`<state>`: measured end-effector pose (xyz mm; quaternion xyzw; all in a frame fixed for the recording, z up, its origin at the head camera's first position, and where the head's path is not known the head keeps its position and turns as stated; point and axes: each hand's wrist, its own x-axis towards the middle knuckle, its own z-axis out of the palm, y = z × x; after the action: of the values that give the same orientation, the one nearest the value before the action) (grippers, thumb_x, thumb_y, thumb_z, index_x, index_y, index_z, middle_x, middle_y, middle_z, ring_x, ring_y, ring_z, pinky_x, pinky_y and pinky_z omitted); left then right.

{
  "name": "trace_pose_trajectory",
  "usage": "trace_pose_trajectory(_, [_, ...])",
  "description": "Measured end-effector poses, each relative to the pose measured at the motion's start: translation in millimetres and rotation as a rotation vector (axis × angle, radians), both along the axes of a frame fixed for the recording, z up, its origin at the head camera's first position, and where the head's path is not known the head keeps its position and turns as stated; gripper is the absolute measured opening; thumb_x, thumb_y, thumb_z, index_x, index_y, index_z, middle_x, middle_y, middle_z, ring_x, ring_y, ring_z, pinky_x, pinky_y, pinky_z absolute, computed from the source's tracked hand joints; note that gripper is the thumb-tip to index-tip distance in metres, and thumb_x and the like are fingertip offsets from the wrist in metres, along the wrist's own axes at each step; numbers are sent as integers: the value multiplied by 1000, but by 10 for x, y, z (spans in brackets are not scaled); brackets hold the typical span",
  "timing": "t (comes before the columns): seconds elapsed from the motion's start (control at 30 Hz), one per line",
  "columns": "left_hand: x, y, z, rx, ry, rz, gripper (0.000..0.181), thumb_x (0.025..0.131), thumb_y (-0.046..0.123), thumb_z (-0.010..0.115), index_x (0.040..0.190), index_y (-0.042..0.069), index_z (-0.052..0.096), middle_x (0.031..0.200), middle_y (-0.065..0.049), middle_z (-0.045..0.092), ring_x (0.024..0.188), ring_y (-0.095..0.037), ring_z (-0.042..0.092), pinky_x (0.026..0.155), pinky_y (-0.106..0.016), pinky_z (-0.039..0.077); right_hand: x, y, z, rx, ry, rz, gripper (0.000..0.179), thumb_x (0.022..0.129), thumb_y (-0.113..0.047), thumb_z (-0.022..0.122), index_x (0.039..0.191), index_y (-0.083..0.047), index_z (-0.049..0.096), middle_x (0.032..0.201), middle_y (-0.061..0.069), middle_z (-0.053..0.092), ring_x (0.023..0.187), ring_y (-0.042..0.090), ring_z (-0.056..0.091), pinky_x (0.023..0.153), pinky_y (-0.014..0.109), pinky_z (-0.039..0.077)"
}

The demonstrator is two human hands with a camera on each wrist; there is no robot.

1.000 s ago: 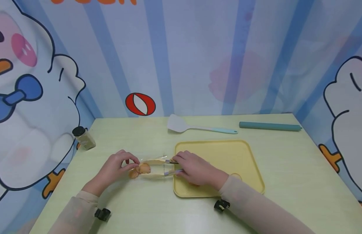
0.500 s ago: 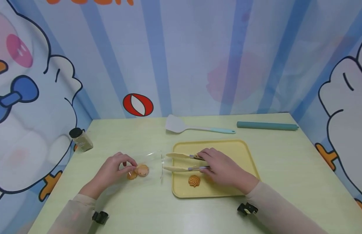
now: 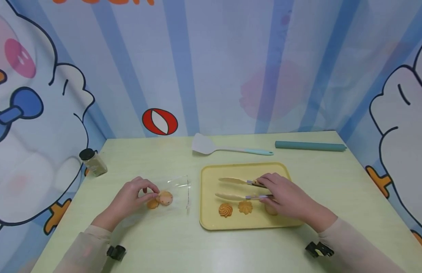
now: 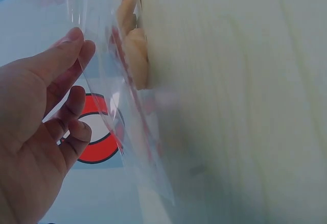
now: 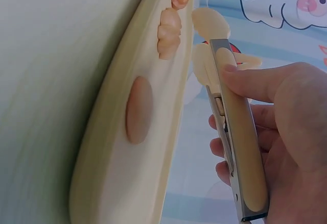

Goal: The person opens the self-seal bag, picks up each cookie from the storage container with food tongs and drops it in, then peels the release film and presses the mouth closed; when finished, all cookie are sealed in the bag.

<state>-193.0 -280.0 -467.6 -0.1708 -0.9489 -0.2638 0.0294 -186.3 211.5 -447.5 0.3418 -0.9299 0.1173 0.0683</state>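
In the head view my left hand (image 3: 130, 198) pinches the edge of a clear plastic bag (image 3: 178, 187) lying on the table. Several cookies (image 3: 165, 198) sit inside it near my fingertips. My right hand (image 3: 287, 195) holds tongs (image 3: 232, 181) with cream-coloured tips above a yellow tray (image 3: 209, 180). The tips stand apart with nothing between them. On the tray lie a swirl cookie (image 3: 225, 210), a flower-shaped cookie (image 3: 245, 207) and a round cookie (image 5: 139, 110), partly covered by my right hand in the head view. Thumb and fingers wrap the tongs' handle (image 5: 242, 137).
A spatula (image 3: 204, 145) lies behind the tray, with a green rod (image 3: 309, 146) to its right. At the far left stands a black-capped shaker jar (image 3: 93, 162), tilted in view. A printed curtain (image 3: 214, 68) closes off the back.
My right hand has drawn the tongs rightward, out of the bag and over the tray, with their tips empty. The cookies on the tray have come into view. My left hand stays at the bag.
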Motion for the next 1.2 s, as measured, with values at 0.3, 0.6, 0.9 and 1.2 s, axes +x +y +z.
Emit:
trace_pose_trajectory(0.3, [-7, 3, -4, 3, -4, -8, 15, 89, 16, 82, 99, 25, 76, 96, 9, 68, 88, -14, 54, 73, -31, 51, 106, 103, 4, 15, -9, 30, 48, 98, -29, 73, 138, -5, 59, 132, 6, 62, 117, 23, 60, 98, 46, 52])
trace_pose_trajectory(0.6, [-7, 8, 14, -3, -17, -8, 14, 89, 16, 81, 99, 26, 76, 96, 9, 68, 89, -15, 55, 74, -33, 51, 172, 182, 35, 7, -4, 71, 49, 98, -33, 73, 137, -7, 60, 130, 2, 63, 114, 19, 60, 94, 44, 53])
trace_pose_trajectory(0.9, [-3, 14, 21, 0, 3, -13, 14, 88, 15, 82, 97, 25, 77, 95, 9, 69, 88, -15, 55, 73, -35, 52, 206, 237, 48, 19, -43, 100, 51, 96, -34, 74, 139, -11, 59, 130, -1, 62, 111, 14, 59, 92, 41, 53])
trace_pose_trajectory(1.2, [11, 25, 11, 3, 2, -17, 15, 88, 15, 83, 98, 25, 77, 95, 8, 69, 89, -16, 56, 74, -35, 53, 236, 211, 75, 40, -70, 141, 46, 98, -32, 72, 137, -11, 61, 129, -2, 63, 111, 14, 60, 91, 42, 53])
